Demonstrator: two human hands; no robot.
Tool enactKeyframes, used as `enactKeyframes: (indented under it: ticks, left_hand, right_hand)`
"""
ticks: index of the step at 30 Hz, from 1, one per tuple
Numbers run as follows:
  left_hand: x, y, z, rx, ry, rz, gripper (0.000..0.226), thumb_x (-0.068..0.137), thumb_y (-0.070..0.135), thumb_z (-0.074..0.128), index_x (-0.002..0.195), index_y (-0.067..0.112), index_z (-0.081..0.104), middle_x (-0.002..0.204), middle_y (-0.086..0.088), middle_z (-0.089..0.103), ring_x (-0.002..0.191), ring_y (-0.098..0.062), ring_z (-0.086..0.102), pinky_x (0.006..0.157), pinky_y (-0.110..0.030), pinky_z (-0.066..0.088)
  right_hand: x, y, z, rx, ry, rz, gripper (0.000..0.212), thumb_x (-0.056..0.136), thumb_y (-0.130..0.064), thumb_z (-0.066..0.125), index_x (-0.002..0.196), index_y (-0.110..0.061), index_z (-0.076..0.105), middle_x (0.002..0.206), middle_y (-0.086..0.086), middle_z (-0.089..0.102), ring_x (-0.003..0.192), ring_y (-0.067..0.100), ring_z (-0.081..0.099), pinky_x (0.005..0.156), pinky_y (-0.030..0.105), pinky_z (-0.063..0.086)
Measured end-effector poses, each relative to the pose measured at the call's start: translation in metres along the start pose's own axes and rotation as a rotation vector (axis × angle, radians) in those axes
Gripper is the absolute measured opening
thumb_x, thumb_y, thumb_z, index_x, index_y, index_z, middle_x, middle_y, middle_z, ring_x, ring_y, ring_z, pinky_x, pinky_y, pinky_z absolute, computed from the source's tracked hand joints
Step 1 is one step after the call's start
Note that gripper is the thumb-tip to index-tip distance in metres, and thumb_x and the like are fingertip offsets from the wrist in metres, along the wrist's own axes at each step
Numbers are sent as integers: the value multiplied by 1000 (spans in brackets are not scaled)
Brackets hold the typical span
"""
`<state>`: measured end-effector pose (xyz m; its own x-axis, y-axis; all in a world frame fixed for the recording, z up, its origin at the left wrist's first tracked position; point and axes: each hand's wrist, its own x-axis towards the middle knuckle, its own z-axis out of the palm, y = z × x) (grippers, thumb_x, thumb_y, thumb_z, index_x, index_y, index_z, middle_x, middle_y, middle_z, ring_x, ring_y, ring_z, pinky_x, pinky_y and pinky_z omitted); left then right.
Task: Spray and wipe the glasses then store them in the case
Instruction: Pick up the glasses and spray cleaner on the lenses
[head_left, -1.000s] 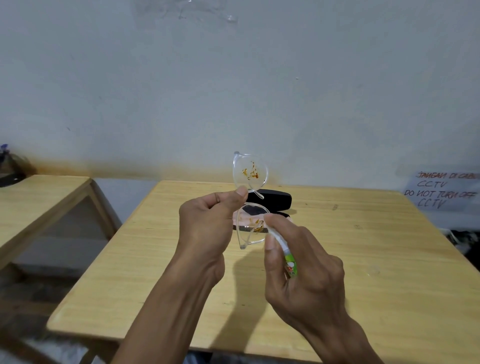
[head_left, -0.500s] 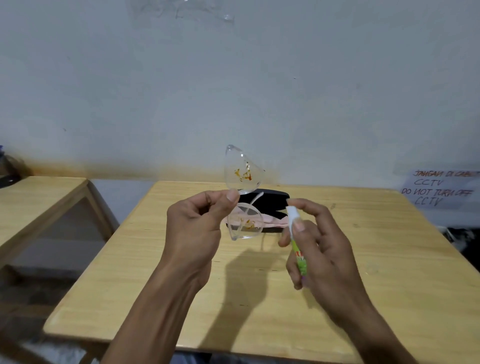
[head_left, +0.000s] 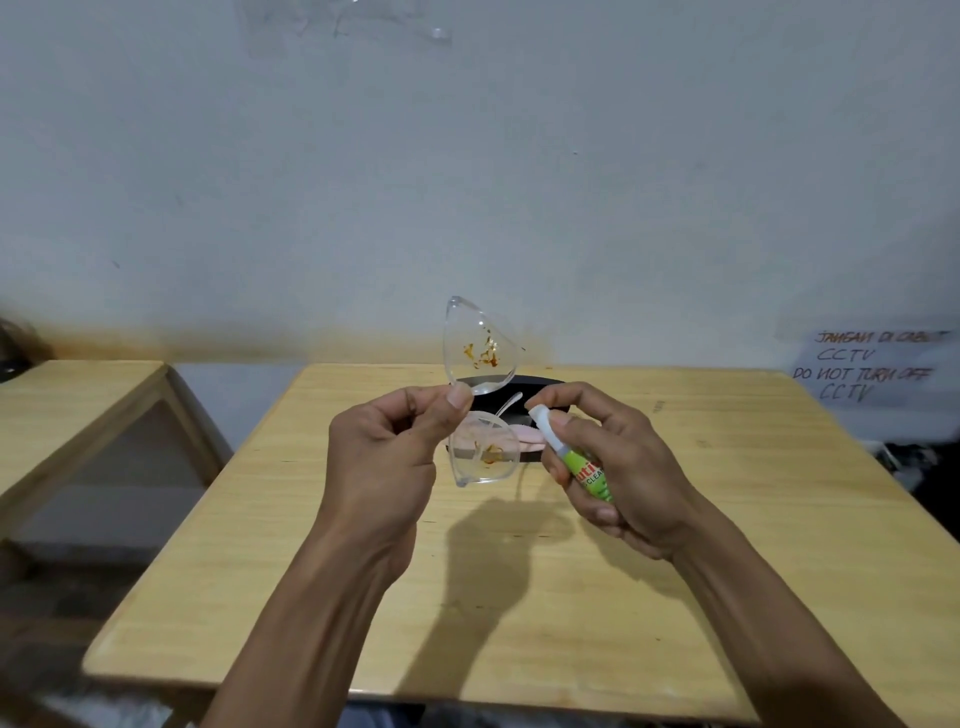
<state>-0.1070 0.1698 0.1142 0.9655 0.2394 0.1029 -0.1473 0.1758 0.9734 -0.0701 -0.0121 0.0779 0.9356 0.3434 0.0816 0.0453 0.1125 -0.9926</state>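
Note:
My left hand (head_left: 387, 457) pinches the bridge of clear-framed glasses (head_left: 480, 358) held upright above the table, one lens above the other. Both lenses carry orange-brown smears. My right hand (head_left: 618, 467) grips a small spray bottle (head_left: 576, 457) with a green label and a white nozzle. The nozzle sits just right of the lower lens, a short gap away. Behind the hands lies the open black glasses case (head_left: 535, 387) with a pink cloth (head_left: 527, 436) in it, partly hidden.
A light wooden table (head_left: 727, 545) spreads under my hands, set against a white wall. A second wooden table (head_left: 78, 395) stands to the left across a gap. A handwritten CCTV notice (head_left: 867, 371) hangs on the wall at right.
The glasses turned in my left hand, so the upper lens shows more edge-on. My right hand drew the spray bottle away from the lower lens and to the right.

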Motion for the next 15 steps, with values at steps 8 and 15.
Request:
enactKeyframes:
  ticks: [8,15]
  left_hand:
    - [6,-10,-11,31,-33,0,12,85,9,70,79,-1,68,49,14,58,39,3,47,45,-5,38]
    - [3,-17,-11,41,-70,-39,20,82,10,71,63,8,65,55,10,64,41,2,47,43,-7,36]
  right_hand:
    - [-5,-5,4,115,110,-68,21,102,-20,48,114,-24,64,70,9,53,34,12,26,39,17,19]
    - [-3,-22,15,194,146,-101,20,101,-23,48,115,-24,63,69,8,53,34,12,26,43,19,18]
